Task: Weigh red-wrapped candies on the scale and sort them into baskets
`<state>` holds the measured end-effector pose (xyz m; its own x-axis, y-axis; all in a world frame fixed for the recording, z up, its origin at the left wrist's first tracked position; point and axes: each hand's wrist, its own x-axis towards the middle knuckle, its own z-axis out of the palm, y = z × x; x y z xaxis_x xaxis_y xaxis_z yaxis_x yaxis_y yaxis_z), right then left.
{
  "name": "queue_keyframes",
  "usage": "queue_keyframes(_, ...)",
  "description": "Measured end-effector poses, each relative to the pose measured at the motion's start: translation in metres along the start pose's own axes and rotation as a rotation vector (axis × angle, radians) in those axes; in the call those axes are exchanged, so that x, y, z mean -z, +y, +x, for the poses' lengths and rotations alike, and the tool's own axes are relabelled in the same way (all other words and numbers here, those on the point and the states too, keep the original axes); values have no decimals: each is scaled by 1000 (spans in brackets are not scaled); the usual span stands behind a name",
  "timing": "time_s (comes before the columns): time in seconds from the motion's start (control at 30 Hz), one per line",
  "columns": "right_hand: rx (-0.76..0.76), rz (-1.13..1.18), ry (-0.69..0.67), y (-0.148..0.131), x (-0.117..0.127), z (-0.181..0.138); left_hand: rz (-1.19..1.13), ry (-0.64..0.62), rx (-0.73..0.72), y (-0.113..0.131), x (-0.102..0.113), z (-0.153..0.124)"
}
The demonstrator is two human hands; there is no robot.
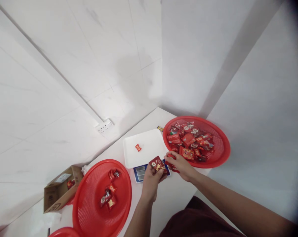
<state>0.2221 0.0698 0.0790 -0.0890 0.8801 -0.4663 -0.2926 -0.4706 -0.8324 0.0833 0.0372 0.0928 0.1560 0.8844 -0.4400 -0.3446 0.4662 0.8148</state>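
My left hand [150, 184] is closed on a dark red printed packet [155, 162], its thumb across the front. Close beside it, my right hand [182, 166] has its fingers round red wrapped candies [170, 157], partly hidden by the fingers. Both hands are over the front of a weighing scale [140, 170] with a blue display panel. On the scale's white tray [149, 140] lies one small red wrapped candy [138, 147]. To the right, a red plastic basket [223, 141] holds many red and brown candy packets [188, 140].
Another red basket [86, 200] at the left holds several wrapped candies [110, 187]. An open cardboard box [65, 184] stands beyond it, against the wall. Part of a further red basket [65, 233] shows at the bottom edge. A power strip [104, 126] is on the wall.
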Motion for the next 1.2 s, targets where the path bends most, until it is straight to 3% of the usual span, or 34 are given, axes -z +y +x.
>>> queue_keyframes(0.1, -84, -45, -51, -7, 4, -2, -15, -26, 10, 3, 5, -3)
queue_keyframes(0.27, -91, -229, -230, -13, 3, -8, 0, -28, 21, 5, 3, -8)
queue_keyframes(0.53, -69, -301, -212, -9, 2, -8, 64, 0, -91, 5, 6, -4)
queue_keyframes(0.77, -89, -381, -300, -8, 6, -11, -176, 147, -80, -5, 13, 6)
queue_keyframes(0.93, -202, -146, -139, -2, 6, -8, -363, 317, -122, 4, 34, 28)
queue_keyframes(1.03, -246, 29, -81, -3, 8, -7, -393, 385, -9, 6, 47, 39)
queue_keyframes(1.1, -264, 100, -73, -6, 8, -7, -338, 371, 72, 3, 47, 37)
queue_keyframes(1.2, -267, 135, -119, -10, 7, -9, -173, 196, 102, -4, 33, 25)
